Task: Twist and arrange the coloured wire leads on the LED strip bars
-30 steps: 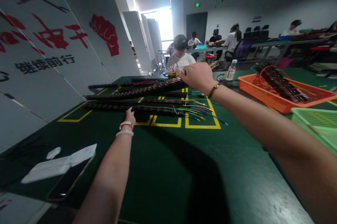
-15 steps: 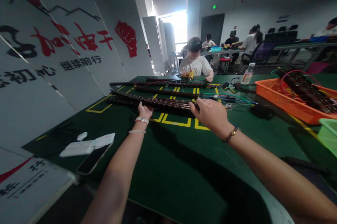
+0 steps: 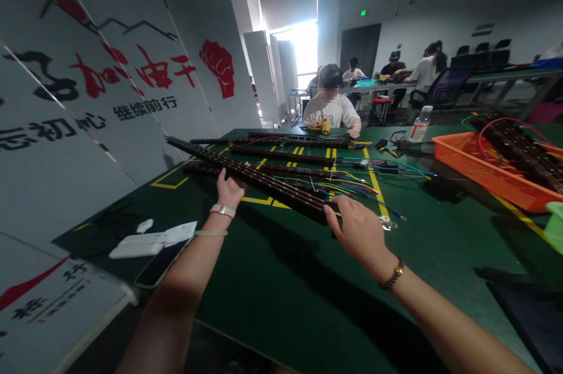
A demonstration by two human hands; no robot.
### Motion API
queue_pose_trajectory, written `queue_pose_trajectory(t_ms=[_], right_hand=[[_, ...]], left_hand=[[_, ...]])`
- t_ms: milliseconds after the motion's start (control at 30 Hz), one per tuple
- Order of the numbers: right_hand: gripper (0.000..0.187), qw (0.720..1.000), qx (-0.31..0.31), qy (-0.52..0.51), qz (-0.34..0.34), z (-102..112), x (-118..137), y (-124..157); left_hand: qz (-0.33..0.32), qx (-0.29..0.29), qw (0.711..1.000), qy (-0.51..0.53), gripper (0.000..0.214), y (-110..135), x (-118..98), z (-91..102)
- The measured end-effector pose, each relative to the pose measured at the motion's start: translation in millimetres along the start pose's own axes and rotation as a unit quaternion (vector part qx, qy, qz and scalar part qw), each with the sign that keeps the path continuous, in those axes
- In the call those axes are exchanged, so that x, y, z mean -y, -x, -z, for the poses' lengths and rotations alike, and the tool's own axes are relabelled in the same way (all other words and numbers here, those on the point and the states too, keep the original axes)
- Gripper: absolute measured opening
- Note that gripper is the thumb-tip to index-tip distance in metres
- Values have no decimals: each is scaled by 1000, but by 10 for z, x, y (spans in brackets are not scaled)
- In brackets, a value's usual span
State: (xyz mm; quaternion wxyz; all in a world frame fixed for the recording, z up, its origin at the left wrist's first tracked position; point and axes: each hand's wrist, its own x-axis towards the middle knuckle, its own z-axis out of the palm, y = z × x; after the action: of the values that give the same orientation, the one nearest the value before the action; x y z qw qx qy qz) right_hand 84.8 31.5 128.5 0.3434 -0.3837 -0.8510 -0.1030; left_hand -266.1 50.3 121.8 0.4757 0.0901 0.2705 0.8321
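Observation:
A long dark strip (image 3: 264, 180) studded with small parts runs diagonally above the green table (image 3: 285, 280). My left hand (image 3: 229, 189) grips it near its middle from below. My right hand (image 3: 356, 230) is closed on its near right end, where coloured wires (image 3: 352, 186) trail off. Its far end rises to the upper left, toward the white panel. More dark strips (image 3: 285, 157) of the same kind lie flat on the yellow-marked area behind it.
An orange basket (image 3: 479, 172) with more strips stands at the right, a green basket (image 3: 555, 224) at the right edge. A phone (image 3: 158, 265) and white papers (image 3: 153, 239) lie at the left. A person (image 3: 331, 107) sits at the table's far end beside a bottle (image 3: 420, 123).
My right hand came down from a strip at the back to the nearest strip. Both hands have taken hold of that strip and lifted and swung it toward me.

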Motion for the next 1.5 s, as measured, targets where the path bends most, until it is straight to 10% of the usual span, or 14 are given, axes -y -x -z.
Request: queue_pose_trajectory(t_ms=[500,1067,1333,1500], right_hand=[[32,987,141,-77,11,-374,-81,345],[26,968,226,-105,-11,-612,-396,234],[28,921,298,-249,-33,-788,-632,360],[36,908,329,-258,-28,-620,-997,307]], left_hand=[[27,-95,995,-15,42,392,69,747],[64,-272,954,-103,45,594,17,723],[177,-148,963,-139,31,1202,493,422],[335,72,915,-213,26,1488,966,109]])
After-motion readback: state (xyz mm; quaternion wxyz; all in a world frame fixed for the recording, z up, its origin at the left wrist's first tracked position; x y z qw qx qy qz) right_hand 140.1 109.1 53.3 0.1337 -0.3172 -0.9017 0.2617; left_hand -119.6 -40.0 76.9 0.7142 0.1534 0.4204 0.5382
